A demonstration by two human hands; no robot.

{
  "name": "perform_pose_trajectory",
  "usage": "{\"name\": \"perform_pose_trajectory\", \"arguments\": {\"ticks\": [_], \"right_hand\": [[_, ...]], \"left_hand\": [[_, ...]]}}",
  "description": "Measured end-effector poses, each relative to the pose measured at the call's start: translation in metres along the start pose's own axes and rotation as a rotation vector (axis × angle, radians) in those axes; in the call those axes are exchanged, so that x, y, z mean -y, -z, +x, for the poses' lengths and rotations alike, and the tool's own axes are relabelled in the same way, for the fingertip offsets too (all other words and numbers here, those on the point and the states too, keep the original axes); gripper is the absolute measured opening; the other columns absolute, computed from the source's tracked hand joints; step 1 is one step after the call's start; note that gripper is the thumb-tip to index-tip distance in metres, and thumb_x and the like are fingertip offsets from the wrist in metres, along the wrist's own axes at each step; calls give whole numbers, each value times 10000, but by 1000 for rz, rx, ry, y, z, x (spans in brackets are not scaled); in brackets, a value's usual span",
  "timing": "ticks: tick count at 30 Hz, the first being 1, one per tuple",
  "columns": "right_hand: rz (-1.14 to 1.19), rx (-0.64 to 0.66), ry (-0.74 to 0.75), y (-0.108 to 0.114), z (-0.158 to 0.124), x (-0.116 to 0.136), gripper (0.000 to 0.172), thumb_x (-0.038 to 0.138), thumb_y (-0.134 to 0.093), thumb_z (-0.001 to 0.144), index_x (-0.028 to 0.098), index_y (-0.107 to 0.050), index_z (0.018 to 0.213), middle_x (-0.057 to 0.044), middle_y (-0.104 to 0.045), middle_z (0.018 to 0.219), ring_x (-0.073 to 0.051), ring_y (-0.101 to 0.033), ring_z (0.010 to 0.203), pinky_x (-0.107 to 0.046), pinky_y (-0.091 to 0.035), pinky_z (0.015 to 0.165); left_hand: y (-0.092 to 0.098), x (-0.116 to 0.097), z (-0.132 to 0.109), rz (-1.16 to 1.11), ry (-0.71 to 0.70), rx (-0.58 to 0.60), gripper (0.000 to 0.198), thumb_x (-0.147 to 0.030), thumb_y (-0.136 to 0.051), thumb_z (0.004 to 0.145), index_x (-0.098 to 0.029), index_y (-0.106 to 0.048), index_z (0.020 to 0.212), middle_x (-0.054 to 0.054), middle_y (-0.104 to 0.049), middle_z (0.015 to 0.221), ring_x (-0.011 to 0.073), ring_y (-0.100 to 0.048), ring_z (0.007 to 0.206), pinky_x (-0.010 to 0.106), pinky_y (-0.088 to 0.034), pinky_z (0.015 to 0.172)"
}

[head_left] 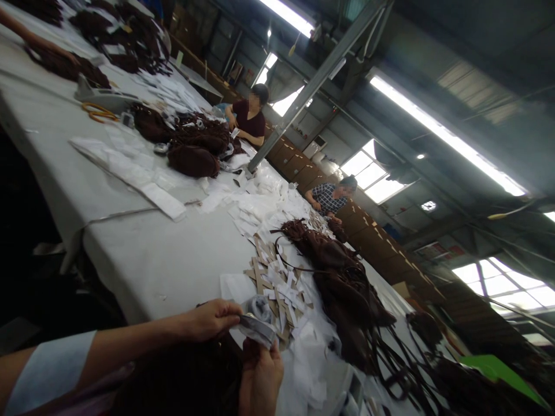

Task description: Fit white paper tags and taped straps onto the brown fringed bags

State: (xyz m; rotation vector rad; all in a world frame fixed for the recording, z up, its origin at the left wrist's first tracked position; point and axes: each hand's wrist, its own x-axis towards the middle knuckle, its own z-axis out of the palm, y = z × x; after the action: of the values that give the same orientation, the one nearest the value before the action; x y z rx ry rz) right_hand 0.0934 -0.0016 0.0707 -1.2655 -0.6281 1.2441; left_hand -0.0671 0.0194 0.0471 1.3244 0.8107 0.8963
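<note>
My left hand (214, 319) comes in from the left, its thumb and fingers pinching one end of a flat silvery-grey strip (259, 330), perhaps plastic-wrapped. At the strip's other end, my right hand (263, 370) grips it from below, thumb and fingers closed. Just behind the strip is a grey rolled piece (259, 308). Beneath my hands lies a dark mass (182, 375), too dim to make out. Beyond them, loose white and tan strips (277, 289) are scattered over the pale table (125, 254).
Dark brown fringed bags (333, 277) with long straps are heaped to the right; more brown bags (195, 156) lie farther up the table. Orange-handled scissors (99, 112) lie at left. Two people work across the table, and another person's arm (39, 43) reaches in at upper left. A metal post (299, 98) rises mid-table.
</note>
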Motion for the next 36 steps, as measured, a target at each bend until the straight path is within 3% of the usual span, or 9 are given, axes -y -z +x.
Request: {"name": "perform_pose_trajectory", "arguments": {"ticks": [2,5,8,13,17,22,27,31,36], "right_hand": [[-5,-50,30,3,1,-2,315,191,-693,558,195,-641,868,12,-684,712,-118,-598,579,-224,-503,551],[-9,-40,42,8,3,-3,270,218,-684,573,197,-640,838,2,-687,742,-130,-615,627,-230,-516,580],[-29,31,9,12,6,-3,214,241,-684,597,202,-639,803,4,-681,719,-145,-634,663,-248,-533,621],[2,108,-40,11,6,-15,161,232,-706,627,203,-638,769,1,-682,708,-161,-655,695,-288,-546,679],[81,147,-116,4,1,-28,180,283,-748,648,208,-641,771,-3,-712,787,-143,-664,735,-279,-539,703],[114,238,-253,-1,-1,-34,196,279,-804,621,190,-680,743,-5,-711,726,-133,-657,671,-240,-530,627],[249,220,-363,6,7,-48,207,162,-842,531,181,-703,684,-8,-723,736,-116,-658,657,-212,-539,648],[334,231,-378,9,8,-53,197,145,-820,565,180,-706,722,-8,-728,763,-118,-666,683,-216,-545,661],[381,291,-375,3,1,-41,202,150,-822,530,189,-680,668,20,-703,677,-132,-655,643,-232,-544,609]], "left_hand": [[-3,-3,0,117,-18,-96,312,-429,-440,886,-159,-596,899,-48,-467,547,104,-425,505,198,-329,496],[-3,-3,3,202,-13,-42,264,-362,-420,894,-169,-597,862,-38,-507,561,119,-469,535,209,-359,543],[-1,1,8,113,-24,65,249,-353,-440,887,-169,-599,831,-29,-538,627,114,-467,573,206,-368,570],[0,2,8,-159,-58,69,291,-424,-533,850,-145,-605,810,-10,-582,713,116,-497,673,210,-398,657],[-2,2,6,-330,-19,45,360,-500,-600,794,-142,-583,815,-28,-559,655,78,-457,552,186,-360,523],[-6,12,6,-301,67,8,384,-524,-590,786,-145,-563,847,-81,-455,522,34,-315,351,171,-230,340],[-7,23,10,-328,67,-40,386,-457,-617,776,-188,-461,1005,-87,-536,545,55,-381,308,158,-280,296],[0,24,14,-288,87,83,389,-437,-604,793,-140,-530,1032,-47,-575,522,92,-469,335,181,-368,325],[8,11,10,-286,70,245,425,-473,-650,767,-141,-651,1032,-3,-628,635,84,-505,409,187,-414,391]]}}
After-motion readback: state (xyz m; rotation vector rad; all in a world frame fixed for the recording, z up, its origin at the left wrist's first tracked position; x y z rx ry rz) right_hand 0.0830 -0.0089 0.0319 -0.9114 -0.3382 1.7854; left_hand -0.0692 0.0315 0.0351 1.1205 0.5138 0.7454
